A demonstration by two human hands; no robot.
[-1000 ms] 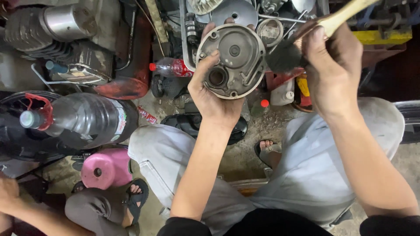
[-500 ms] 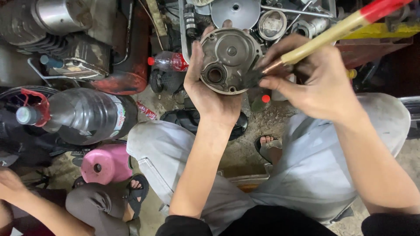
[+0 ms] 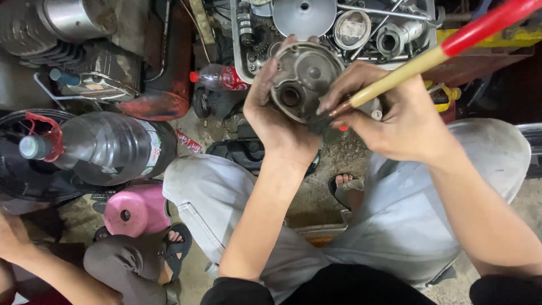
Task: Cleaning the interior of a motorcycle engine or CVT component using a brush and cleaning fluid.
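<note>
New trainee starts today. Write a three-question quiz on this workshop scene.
1. True or false: the left hand holds the round metal cover.
2. The right hand holds: A) a wrench B) a brush C) a bottle.
3. What colour is the jug beside the left knee?

Key: 1 true; 2 B; 3 pink.

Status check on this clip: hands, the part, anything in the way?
Left hand grips round metal housing, held up over the knees. Right hand holds brush, bristles on the housing's lower edge. Nothing between hands and part; parts tray behind.
</note>
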